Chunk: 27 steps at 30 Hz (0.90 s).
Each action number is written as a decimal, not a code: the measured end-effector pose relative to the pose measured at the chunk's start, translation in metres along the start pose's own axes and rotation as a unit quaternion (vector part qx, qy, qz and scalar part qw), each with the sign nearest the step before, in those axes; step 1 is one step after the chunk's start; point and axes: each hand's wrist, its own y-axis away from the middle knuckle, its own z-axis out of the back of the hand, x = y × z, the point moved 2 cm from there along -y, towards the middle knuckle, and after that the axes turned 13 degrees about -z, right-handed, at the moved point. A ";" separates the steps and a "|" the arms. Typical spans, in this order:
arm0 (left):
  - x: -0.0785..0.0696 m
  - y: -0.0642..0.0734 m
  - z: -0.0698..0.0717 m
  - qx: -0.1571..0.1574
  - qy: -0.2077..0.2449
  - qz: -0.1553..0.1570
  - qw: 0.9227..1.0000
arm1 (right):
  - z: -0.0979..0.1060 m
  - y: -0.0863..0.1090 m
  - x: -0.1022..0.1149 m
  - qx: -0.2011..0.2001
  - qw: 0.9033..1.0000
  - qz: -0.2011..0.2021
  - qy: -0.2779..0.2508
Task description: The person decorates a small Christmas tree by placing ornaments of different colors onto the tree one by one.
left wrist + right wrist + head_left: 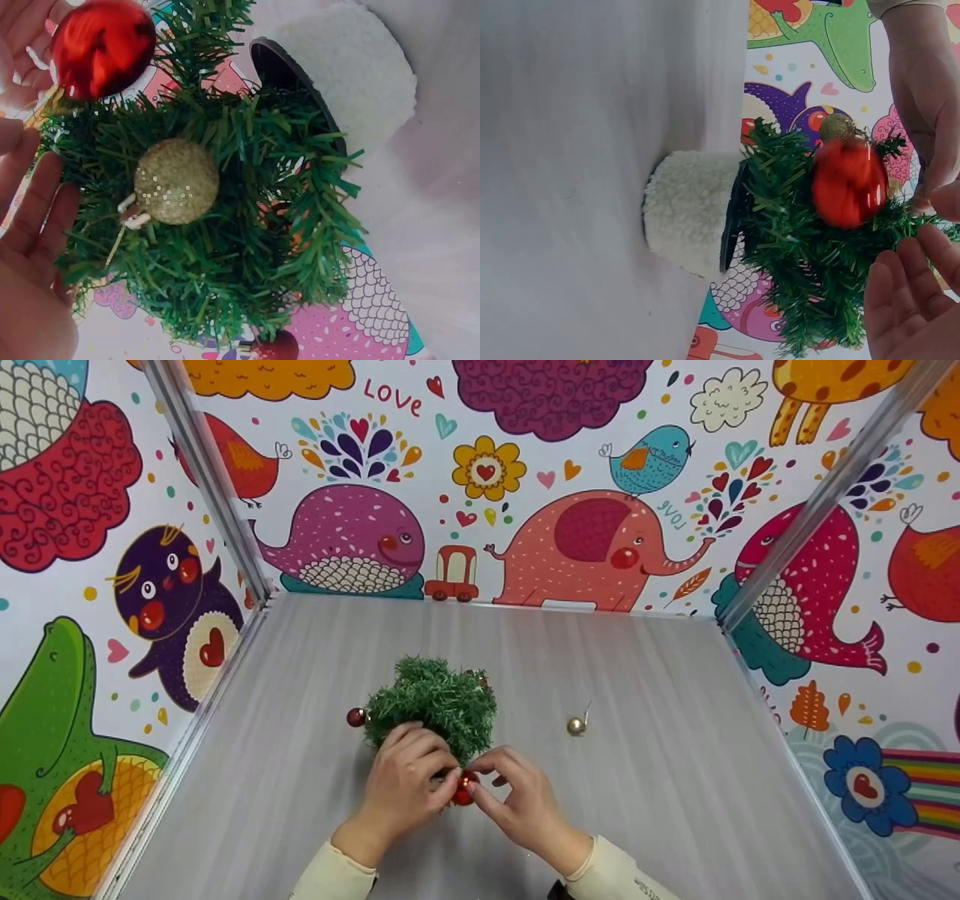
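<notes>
A small artificial Christmas tree [435, 701] stands in a white fuzzy pot [694, 214]. A shiny red Christmas ball [103, 49] hangs at its near side, blurred in the right wrist view. My left hand [412, 772] is against the near branches, its thumb and forefinger pinching at the ball's gold cord [45, 105]. From the other side my right hand [525, 802] brings thumb and forefinger together at the same cord. The fingertips partly hide the cord. A glittery gold ball [177, 181] hangs on the branches between the pot and my left fingers.
Another gold ball [576, 726] lies on the grey table [645, 810], right of the tree. A dark red ball [356, 717] hangs at the tree's left side. Cartoon-printed panels [337, 540] enclose the table at the back and both sides.
</notes>
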 end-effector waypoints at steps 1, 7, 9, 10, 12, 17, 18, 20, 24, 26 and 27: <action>0.000 0.000 0.000 0.002 0.001 0.001 1.000 | -0.001 -0.001 0.001 -0.003 1.000 0.006 -0.004; -0.002 -0.002 -0.002 -0.007 0.011 -0.002 1.000 | -0.008 -0.002 0.002 -0.012 1.000 0.001 -0.025; -0.002 -0.002 -0.002 -0.011 0.014 -0.003 1.000 | -0.010 -0.002 0.001 -0.011 0.999 -0.004 -0.040; -0.002 -0.002 -0.002 -0.010 0.013 -0.002 1.000 | -0.011 -0.002 0.001 -0.012 0.999 -0.002 -0.049; -0.003 -0.002 -0.001 -0.011 0.013 -0.002 1.000 | -0.012 -0.002 0.000 -0.011 0.998 -0.006 -0.063; -0.002 -0.001 -0.001 -0.011 0.010 -0.002 1.000 | -0.011 -0.004 0.002 -0.006 0.998 -0.018 -0.061; -0.001 -0.001 0.000 -0.008 0.008 -0.002 1.000 | -0.011 -0.004 0.002 -0.006 0.998 -0.022 -0.056; -0.001 0.000 0.000 -0.002 0.003 -0.002 1.000 | -0.009 -0.004 0.001 -0.011 0.999 -0.026 -0.042; 0.000 0.002 0.000 0.009 -0.008 -0.011 1.000 | -0.008 -0.005 -0.002 -0.031 0.999 -0.005 0.005; 0.000 0.002 0.000 0.009 -0.013 -0.018 1.000 | -0.008 -0.005 -0.004 -0.042 0.998 0.013 0.032; 0.000 0.002 0.000 0.011 -0.017 -0.021 1.000 | -0.008 -0.005 -0.004 -0.047 0.998 0.021 0.046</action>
